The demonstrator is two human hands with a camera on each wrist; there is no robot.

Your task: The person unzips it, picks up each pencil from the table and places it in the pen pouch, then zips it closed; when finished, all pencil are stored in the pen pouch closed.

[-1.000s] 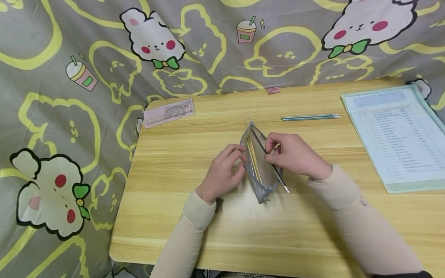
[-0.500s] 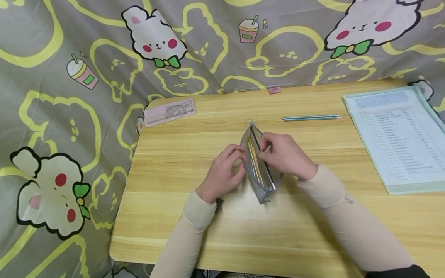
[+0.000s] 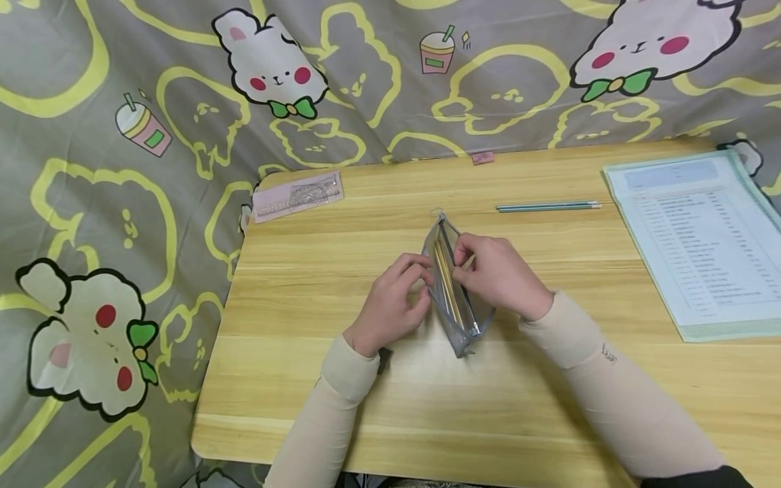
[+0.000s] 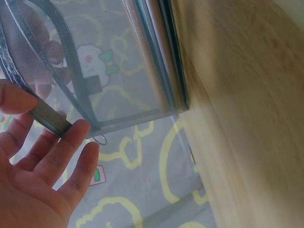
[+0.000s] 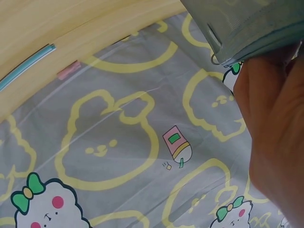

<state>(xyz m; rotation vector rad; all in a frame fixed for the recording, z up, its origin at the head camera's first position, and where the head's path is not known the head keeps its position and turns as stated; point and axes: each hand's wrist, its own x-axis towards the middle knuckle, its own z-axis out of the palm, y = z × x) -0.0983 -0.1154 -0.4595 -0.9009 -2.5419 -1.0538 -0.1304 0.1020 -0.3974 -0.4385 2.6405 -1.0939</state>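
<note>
A grey see-through mesh pencil pouch [image 3: 457, 339] stands open at the middle of the table. My left hand [image 3: 393, 301] pinches its left rim between thumb and fingers; in the left wrist view the zipper edge [image 4: 50, 118] sits in that grip. Inside the pouch lie several pencils [image 4: 154, 57], some of them yellowish in the head view [image 3: 445, 281]. My right hand [image 3: 497, 274] reaches over the right rim and pinches a dark pencil [image 3: 471, 310] that lies lengthwise within the opening. Its fingertips are hidden in the right wrist view, behind the pouch [image 5: 261, 23].
Two teal pencils [image 3: 549, 206] lie side by side behind the right hand. A pink eraser [image 3: 483, 158] is at the back edge. A ruler set in a clear sleeve [image 3: 299, 196] lies back left, and a pale green document folder [image 3: 702, 244] at the right. Patterned curtain borders the table.
My right hand has moved left and carried the dark pencil from above the right rim into the pouch. The left hand has stayed on the left rim.
</note>
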